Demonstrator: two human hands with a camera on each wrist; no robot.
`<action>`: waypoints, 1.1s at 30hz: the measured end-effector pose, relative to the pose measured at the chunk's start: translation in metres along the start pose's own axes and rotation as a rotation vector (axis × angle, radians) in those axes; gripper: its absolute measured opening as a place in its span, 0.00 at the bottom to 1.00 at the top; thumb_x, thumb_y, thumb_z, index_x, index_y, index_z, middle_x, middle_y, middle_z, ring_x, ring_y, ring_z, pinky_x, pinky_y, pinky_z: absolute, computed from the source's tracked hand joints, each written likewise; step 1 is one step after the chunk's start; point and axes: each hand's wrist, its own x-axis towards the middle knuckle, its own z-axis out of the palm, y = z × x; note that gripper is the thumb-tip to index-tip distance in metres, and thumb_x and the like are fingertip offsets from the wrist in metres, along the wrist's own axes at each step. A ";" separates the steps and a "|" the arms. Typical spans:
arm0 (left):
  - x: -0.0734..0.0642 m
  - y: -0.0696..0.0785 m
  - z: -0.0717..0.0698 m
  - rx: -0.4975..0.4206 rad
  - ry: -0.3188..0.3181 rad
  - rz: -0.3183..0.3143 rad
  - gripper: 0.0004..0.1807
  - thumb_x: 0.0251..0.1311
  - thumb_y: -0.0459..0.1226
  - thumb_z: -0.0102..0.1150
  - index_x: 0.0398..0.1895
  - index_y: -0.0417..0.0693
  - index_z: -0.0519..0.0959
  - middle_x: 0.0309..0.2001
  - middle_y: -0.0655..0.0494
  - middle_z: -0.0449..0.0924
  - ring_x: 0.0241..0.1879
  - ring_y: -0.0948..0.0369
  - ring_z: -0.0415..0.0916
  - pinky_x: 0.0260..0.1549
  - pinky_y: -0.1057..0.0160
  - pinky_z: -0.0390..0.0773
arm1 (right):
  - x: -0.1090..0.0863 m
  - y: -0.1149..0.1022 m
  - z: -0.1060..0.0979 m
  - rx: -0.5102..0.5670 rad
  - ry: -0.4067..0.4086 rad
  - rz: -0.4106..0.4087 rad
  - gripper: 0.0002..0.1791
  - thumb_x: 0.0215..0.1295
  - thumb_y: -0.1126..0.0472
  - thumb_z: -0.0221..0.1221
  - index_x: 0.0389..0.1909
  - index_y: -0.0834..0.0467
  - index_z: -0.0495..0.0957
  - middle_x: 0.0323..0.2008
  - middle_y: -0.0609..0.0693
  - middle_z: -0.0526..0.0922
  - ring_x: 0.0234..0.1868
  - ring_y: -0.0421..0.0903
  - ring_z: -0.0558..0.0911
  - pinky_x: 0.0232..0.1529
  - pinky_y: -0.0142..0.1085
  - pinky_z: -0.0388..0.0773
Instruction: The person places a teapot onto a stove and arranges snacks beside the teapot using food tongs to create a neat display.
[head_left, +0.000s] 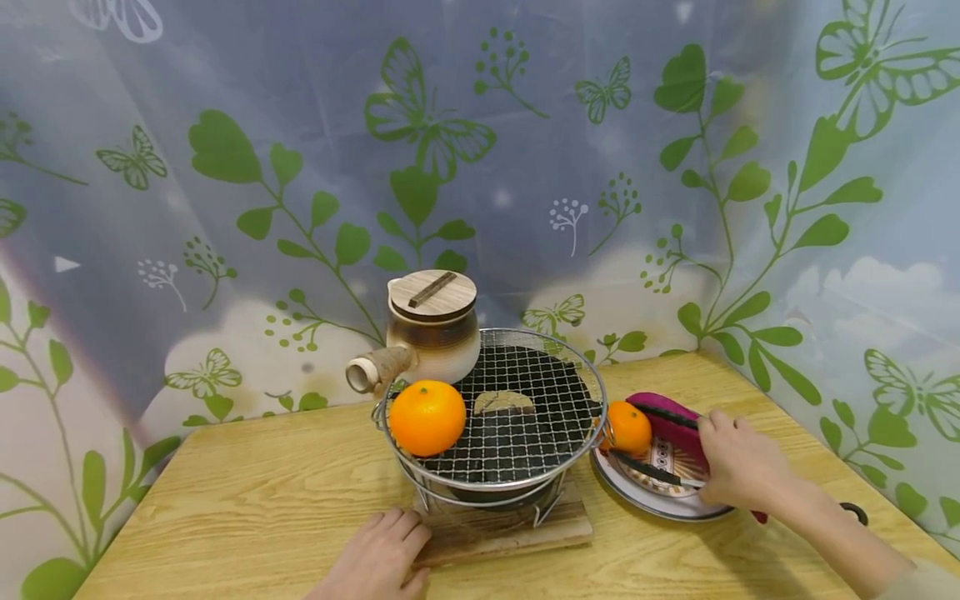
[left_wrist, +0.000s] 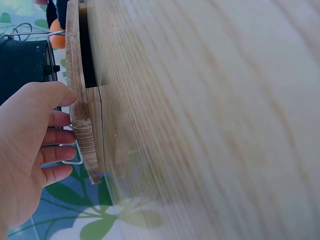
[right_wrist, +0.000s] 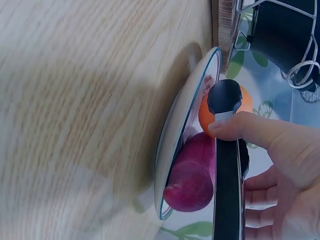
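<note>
My right hand (head_left: 742, 462) grips black-handled tongs (head_left: 647, 468) over the plate (head_left: 645, 502) at the right. The tongs' two spread arms reach toward the smaller orange (head_left: 628, 427), one on either side of it in the head view. A long magenta vegetable (right_wrist: 190, 172) with a pointed end lies on the plate beside that orange. In the right wrist view, my thumb presses on the upper tong arm. My left hand (head_left: 381, 554) rests with relaxed fingers at the front left edge of the wooden board (left_wrist: 82, 127) under the grill.
On the round wire grill (head_left: 525, 417) stand a clay pot (head_left: 442, 350) with a wooden lid, its handle pointing left, and a larger orange (head_left: 427, 418) at the front left. The pale wood table (head_left: 262, 492) ends at a patterned cloth backdrop (head_left: 315, 100).
</note>
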 end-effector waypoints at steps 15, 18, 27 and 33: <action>0.000 0.001 0.001 -0.003 -0.048 -0.012 0.16 0.47 0.47 0.61 0.36 0.48 0.79 0.35 0.56 0.75 0.36 0.59 0.70 0.35 0.61 0.72 | -0.004 0.016 -0.012 -0.006 0.048 -0.004 0.48 0.23 0.46 0.74 0.45 0.74 0.68 0.39 0.64 0.71 0.37 0.60 0.72 0.22 0.48 0.73; 0.001 0.001 0.000 -0.011 -0.065 -0.022 0.16 0.47 0.46 0.60 0.37 0.48 0.78 0.35 0.56 0.75 0.36 0.59 0.70 0.35 0.61 0.72 | -0.004 0.018 -0.016 -0.013 0.060 0.000 0.46 0.25 0.47 0.72 0.43 0.73 0.68 0.38 0.63 0.71 0.36 0.59 0.71 0.22 0.49 0.73; 0.001 0.000 0.000 -0.002 -0.042 -0.012 0.15 0.47 0.46 0.60 0.36 0.48 0.78 0.35 0.56 0.74 0.36 0.59 0.70 0.35 0.61 0.72 | -0.006 0.021 -0.027 -0.034 0.060 0.013 0.46 0.26 0.47 0.72 0.46 0.72 0.67 0.43 0.66 0.70 0.40 0.62 0.72 0.18 0.49 0.72; 0.000 0.000 0.000 -0.009 -0.040 -0.007 0.15 0.47 0.46 0.60 0.36 0.48 0.78 0.34 0.57 0.74 0.35 0.59 0.70 0.35 0.61 0.72 | -0.008 0.022 -0.031 -0.034 0.086 0.016 0.43 0.27 0.49 0.70 0.45 0.71 0.68 0.42 0.64 0.70 0.39 0.60 0.72 0.16 0.46 0.70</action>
